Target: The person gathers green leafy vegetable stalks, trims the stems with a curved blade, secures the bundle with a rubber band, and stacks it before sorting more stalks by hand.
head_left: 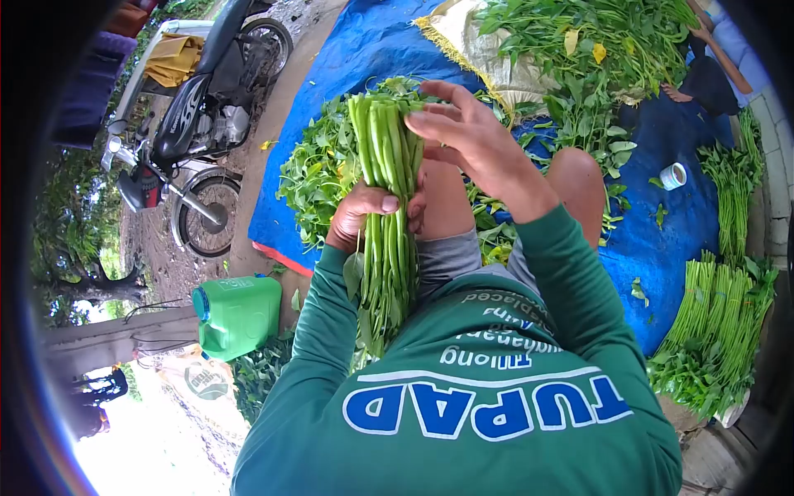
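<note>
A bundle of long green stems (385, 153) stands before my chest, its cut ends up and its leaves hanging toward my lap. Wrapped round its middle is my left hand (376, 208), thumb across the front. My right hand (463, 136) is beside the top of the bundle with its fingers spread apart, the fingertips close to the stem ends; whether they touch is unclear. Behind the bundle, loose leafy greens (318, 169) lie on a blue tarp (289, 157).
A green jug (240, 314) stands at the left, below a parked motorcycle (194, 124). Stacked bundles (711, 322) lie at the right, near a small white container (673, 176). Another person's arm (728, 62) reaches by a large pile of greens (579, 41) at the top right.
</note>
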A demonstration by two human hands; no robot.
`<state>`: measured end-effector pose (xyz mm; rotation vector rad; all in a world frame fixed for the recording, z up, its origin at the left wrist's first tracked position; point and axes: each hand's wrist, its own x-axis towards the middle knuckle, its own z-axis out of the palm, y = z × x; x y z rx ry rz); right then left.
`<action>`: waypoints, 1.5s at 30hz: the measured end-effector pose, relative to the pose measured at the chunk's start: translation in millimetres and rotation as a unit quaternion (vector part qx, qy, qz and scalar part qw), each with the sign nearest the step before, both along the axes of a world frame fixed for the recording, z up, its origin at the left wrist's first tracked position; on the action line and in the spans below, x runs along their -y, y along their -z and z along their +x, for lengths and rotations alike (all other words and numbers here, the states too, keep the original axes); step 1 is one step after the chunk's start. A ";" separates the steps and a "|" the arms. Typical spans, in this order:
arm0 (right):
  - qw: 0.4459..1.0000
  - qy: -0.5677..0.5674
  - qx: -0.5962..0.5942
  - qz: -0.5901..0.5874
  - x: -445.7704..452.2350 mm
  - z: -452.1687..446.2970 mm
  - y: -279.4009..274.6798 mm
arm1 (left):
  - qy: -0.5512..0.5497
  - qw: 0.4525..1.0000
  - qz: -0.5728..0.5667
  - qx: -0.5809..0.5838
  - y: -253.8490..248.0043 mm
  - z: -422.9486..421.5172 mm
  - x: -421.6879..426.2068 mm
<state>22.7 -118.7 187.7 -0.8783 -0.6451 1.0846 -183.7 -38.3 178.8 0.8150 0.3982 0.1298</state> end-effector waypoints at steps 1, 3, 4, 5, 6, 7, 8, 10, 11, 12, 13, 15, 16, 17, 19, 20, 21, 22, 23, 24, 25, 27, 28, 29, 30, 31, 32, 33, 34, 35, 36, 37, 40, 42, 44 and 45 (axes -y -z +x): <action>0.999 0.020 -0.027 0.035 1.3 -0.9 -4.6 | 0.000 1.000 0.001 -0.009 -6.1 7.0 1.6; 0.998 -0.020 0.024 0.057 9.1 -0.8 -22.1 | 0.089 0.989 0.121 0.003 3.2 29.9 5.1; 0.998 -0.022 0.011 0.062 7.9 1.8 -23.7 | 0.103 0.992 0.079 -0.002 -1.4 34.3 7.4; 0.997 -0.024 0.002 0.069 6.6 2.8 -25.0 | 0.115 0.992 0.041 -0.004 -8.2 39.0 5.9; 0.996 -0.004 -0.038 0.082 6.9 1.5 -28.5 | 0.176 0.977 0.116 0.006 -0.4 39.9 -10.0; 0.996 0.005 -0.048 0.078 4.7 4.4 -27.0 | 0.172 0.969 0.175 -0.016 -6.1 40.8 -18.5; 0.995 0.016 -0.062 0.072 4.7 6.4 -21.4 | 0.170 0.957 0.230 -0.042 -13.8 40.3 -23.2; 0.993 0.066 -0.071 0.067 5.1 10.0 -18.2 | 0.146 0.928 0.342 -0.012 -37.5 55.9 -25.2; 0.991 0.074 -0.080 0.078 1.7 15.6 -17.2 | 0.053 0.969 0.238 0.038 -49.9 57.6 -6.6; 0.989 0.079 -0.093 0.085 -0.4 17.8 -13.6 | 0.015 0.937 0.349 0.000 -42.5 61.9 6.3; 0.987 0.078 -0.108 0.086 0.4 14.9 -13.7 | -0.028 0.891 0.450 -0.042 -41.3 67.3 22.6; 0.991 0.111 -0.052 0.051 0.3 12.2 -16.4 | -0.003 0.908 0.401 -0.124 -57.7 69.9 30.7; 0.991 0.113 -0.046 0.055 -1.2 11.9 -16.5 | 0.005 0.903 0.409 -0.131 -63.2 70.1 28.9; 0.991 0.115 -0.045 0.052 0.3 9.1 -15.7 | 0.014 0.900 0.411 -0.142 -65.9 68.0 29.3; 0.994 0.098 -0.027 0.048 2.8 6.1 -29.8 | 0.009 0.916 0.379 -0.133 -65.7 65.4 27.3; 0.995 0.083 -0.021 0.055 1.9 4.1 -34.3 | 0.001 0.930 0.348 -0.118 -61.8 62.6 25.2; 0.995 0.067 -0.014 0.065 0.6 2.4 -40.2 | -0.008 0.942 0.319 -0.102 -57.2 59.2 20.2; 0.997 0.021 -0.006 0.069 2.9 0.5 -47.0 | 0.009 0.938 0.326 -0.122 -53.5 51.0 6.7; 0.998 0.034 0.017 0.058 2.1 1.5 -49.3 | -0.014 0.943 0.310 -0.119 -55.0 40.5 -2.3; 0.997 0.045 0.042 0.050 0.3 5.7 -51.4 | -0.040 0.947 0.297 -0.114 -62.7 31.9 -8.7; 0.995 0.056 0.067 0.044 -1.5 12.2 -52.9 | -0.068 0.950 0.285 -0.107 -72.0 22.2 -16.9; 0.984 0.111 0.141 0.015 4.2 40.2 -40.3 | -0.152 0.912 0.380 -0.033 -90.8 -5.6 -51.2; 0.986 0.110 0.125 0.004 16.8 53.2 -43.1 | -0.153 0.889 0.432 0.021 -111.5 -24.4 -75.3; 0.988 0.108 0.109 -0.011 34.9 65.2 -43.6 | -0.203 0.839 0.505 0.031 -131.5 -40.9 -100.4; 0.981 0.113 0.147 -0.047 50.3 79.5 -37.0 | -0.232 0.841 0.486 0.045 -158.4 -58.2 -117.4; 0.972 0.123 0.185 -0.076 64.4 95.4 -31.6 | -0.276 0.822 0.486 0.111 -172.8 -77.4 -147.9; 0.965 0.135 0.195 -0.115 77.0 109.6 -28.2 | -0.312 0.822 0.461 0.117 -193.7 -90.3 -154.0; 0.956 0.151 0.204 -0.149 88.9 126.7 -23.6 | -0.369 0.806 0.441 0.139 -208.6 -100.5 -167.4; 0.953 0.174 0.196 -0.152 101.7 153.4 -4.2 | -0.378 0.781 0.475 0.148 -223.1 -111.8 -184.2; 0.950 0.195 0.186 -0.158 114.3 175.5 17.6 | -0.387 0.756 0.505 0.154 -235.7 -121.9 -195.2; 0.941 0.236 0.175 -0.166 130.2 186.1 28.8 | -0.413 0.729 0.529 0.134 -246.9 -126.0 -196.4; 0.930 0.276 0.164 -0.176 145.7 193.5 38.4 | -0.439 0.703 0.548 0.113 -256.6 -127.4 -194.9; 0.905 0.342 0.124 -0.221 195.0 210.6 78.4 | -0.488 0.648 0.581 0.061 -271.6 -131.2 -184.6; 0.897 0.358 0.088 -0.246 235.3 220.1 122.9 | -0.507 0.605 0.614 -0.004 -269.1 -145.9 -191.9; 0.883 0.360 0.101 -0.283 269.1 214.2 171.8 | -0.357 0.504 0.775 -0.136 -262.5 -181.6 -175.0; 0.934 0.266 0.079 -0.223 302.8 237.9 234.1 | -0.282 0.434 0.838 -0.172 -258.3 -197.4 -170.4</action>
